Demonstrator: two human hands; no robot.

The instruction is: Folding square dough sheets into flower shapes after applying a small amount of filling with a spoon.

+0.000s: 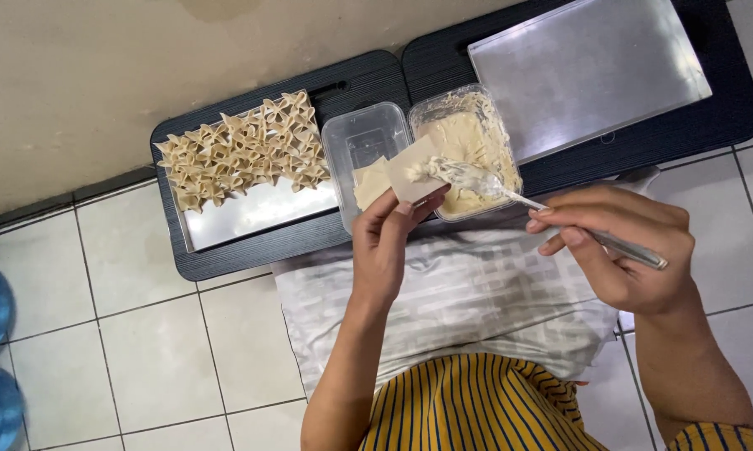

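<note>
Above the tubs, left fingers pinch a wrapper; right fingers grip a spoon.

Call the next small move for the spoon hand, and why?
Probably wipe the filling off the spoon onto the middle of the wrapper. The right hand holds the spoon by its handle, its loaded tip at the square wrapper pinched in the left hand, above the tub of filling. The wrapper looks mostly bare, so the filling seems not yet set down.

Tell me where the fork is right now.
In the head view, the fork is right of centre, in the right hand, its tip over the filling tub.
</note>
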